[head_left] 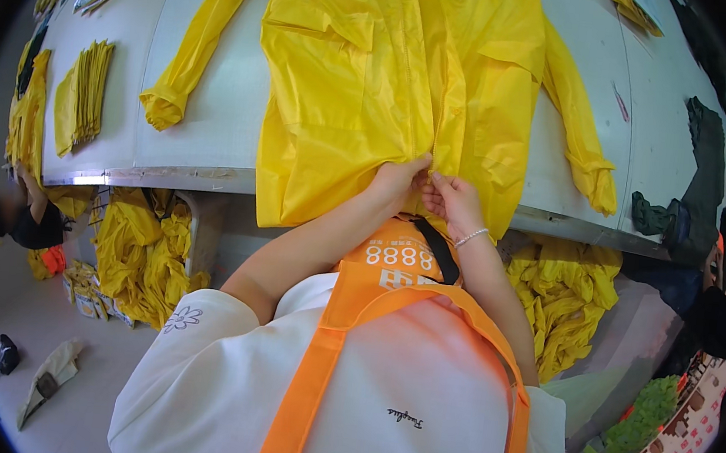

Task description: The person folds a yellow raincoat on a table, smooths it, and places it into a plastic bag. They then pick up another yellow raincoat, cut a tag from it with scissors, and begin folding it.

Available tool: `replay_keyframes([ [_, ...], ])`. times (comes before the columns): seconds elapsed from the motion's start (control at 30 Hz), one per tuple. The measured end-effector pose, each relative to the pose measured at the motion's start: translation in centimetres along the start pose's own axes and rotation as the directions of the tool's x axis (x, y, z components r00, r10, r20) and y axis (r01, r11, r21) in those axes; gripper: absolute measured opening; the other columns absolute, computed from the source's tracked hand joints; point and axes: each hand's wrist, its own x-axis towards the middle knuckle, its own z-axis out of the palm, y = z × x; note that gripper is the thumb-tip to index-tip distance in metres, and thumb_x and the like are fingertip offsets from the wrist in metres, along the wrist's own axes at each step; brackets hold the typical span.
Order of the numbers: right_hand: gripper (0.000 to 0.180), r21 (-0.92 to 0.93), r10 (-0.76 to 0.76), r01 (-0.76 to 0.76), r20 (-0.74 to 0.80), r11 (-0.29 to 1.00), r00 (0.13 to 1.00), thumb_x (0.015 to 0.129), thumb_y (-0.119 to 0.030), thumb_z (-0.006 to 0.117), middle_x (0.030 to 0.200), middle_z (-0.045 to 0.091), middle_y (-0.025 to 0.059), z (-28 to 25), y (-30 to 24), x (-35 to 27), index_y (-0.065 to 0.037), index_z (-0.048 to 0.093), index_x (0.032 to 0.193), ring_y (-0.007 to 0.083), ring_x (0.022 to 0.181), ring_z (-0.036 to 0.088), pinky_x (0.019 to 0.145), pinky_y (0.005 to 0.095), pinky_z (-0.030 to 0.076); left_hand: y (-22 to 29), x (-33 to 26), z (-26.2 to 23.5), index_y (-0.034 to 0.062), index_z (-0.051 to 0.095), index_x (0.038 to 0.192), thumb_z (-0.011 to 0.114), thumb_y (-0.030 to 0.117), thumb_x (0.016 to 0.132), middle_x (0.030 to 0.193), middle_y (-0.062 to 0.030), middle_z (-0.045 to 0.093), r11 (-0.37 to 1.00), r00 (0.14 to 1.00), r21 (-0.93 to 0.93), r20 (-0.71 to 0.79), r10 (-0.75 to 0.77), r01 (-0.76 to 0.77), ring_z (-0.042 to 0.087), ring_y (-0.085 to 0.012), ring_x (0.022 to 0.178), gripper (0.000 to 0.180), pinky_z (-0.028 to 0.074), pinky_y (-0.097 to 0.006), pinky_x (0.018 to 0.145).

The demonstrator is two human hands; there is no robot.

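Both hands meet at the bottom hem of a yellow raincoat [368, 79], right at the near edge of the table [214, 138]. The left hand [398, 184] pinches the hem on its side of the front opening, fingers curled onto the fabric; the right hand [451, 200], with a bead bracelet [472, 236] at the wrist, grips the opposite edge just beside it, so the two fronts are brought together at the lowest point. Whether a zip or snap sits between the fingertips is too small to tell. Judging by this, the closing of the front looks barely begun: the hands are at the very bottom, and beyond them the seam runs up the coat's middle, lying roughly together, though I cannot tell whether it is fastened. The coat lies flat, front up, straight ahead of the hands, its sleeves spread to both sides and its hem hanging slightly over the edge. Below the hands, under the table, sit heaps of yellow fabric [138, 248] on both sides. Far off to the left of the hands, a stack of folded yellow pieces [83, 95] rests on the table.
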Motion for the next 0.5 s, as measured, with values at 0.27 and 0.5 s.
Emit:
replay_keyframes([
  [0.27, 0.014, 0.314, 0.07, -0.083, 0.054, 0.946, 0.996, 0.09, -0.013, 0.057, 0.094, 0.064, 0.0147, -0.7, 1.5, 0.5, -0.001, 0.051, 0.09, 0.0208, 0.09, 0.065, 0.075, 0.0275, 0.054, 1.1, -0.4, -3.3, 0.0024, 0.05, 0.102, 0.045, 0.024, 0.082, 0.088, -0.0093, 0.051, 0.9, 0.956, -0.34, 0.201, -0.214, 0.273, 0.047, -0.0239, 0.087, 0.03, 0.041, -0.035, 0.084],
  [0.5, 0.013, 0.264, 0.053, -0.066, 0.057, 0.962, 0.997, 0.089, -0.011, 0.058, 0.094, 0.064, 0.0166, 0.5, 0.3, -0.9, -0.001, 0.05, 0.088, 0.0219, 0.088, 0.066, 0.074, 0.0276, 0.054, 0.6, -0.9, -4.3, 0.0025, 0.054, 0.101, 0.051, 0.014, 0.09, 0.091, -0.0084, 0.055, 0.957, 0.977, -0.213, 0.125, -0.172, 0.196, 0.051, -0.0216, 0.09, 0.016, 0.043, -0.035, 0.088],
])
